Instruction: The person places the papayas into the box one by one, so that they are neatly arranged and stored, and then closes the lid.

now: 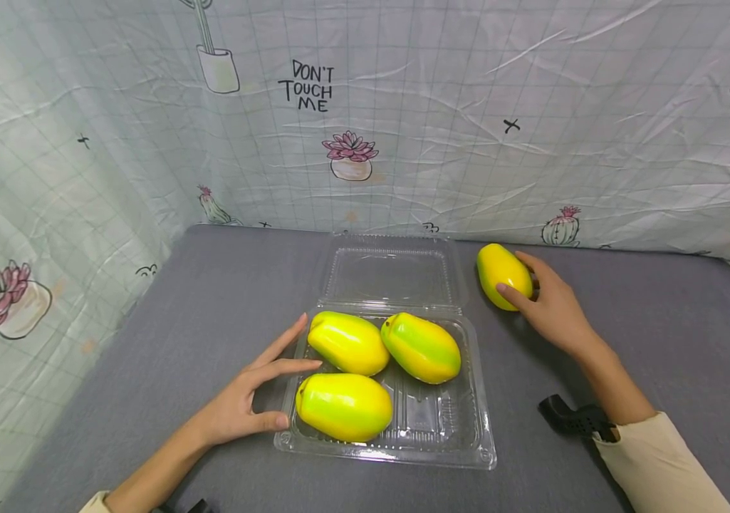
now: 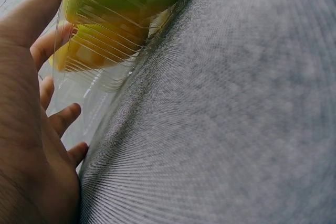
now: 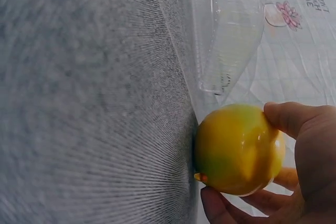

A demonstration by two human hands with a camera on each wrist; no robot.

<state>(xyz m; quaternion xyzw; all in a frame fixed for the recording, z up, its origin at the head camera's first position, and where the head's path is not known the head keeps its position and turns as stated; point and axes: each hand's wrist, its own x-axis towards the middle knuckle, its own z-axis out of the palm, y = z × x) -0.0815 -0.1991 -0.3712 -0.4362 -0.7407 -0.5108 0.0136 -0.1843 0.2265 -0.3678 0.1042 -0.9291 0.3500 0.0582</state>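
Note:
My right hand [image 1: 557,310] holds a yellow-green papaya [image 1: 501,274] at the back right, thumb on the near side and fingers round the far side. In the right wrist view this papaya [image 3: 239,148] appears close to the grey cloth, and I cannot tell whether it touches. My left hand [image 1: 243,399] is spread at the left rim of a clear plastic clamshell box [image 1: 435,456], its fingertips at the edge. Inside the box lie three more papayas: one at back left [image 1: 348,343], one at back right [image 1: 422,349], one at front left [image 1: 344,407].
The box's lid [image 1: 393,274] lies folded open toward the back. Grey cloth [image 1: 223,285] covers the table, and a printed curtain [image 1: 435,142] hangs behind and at the left. A black strap-like piece [image 1: 576,417] sits by the right sleeve.

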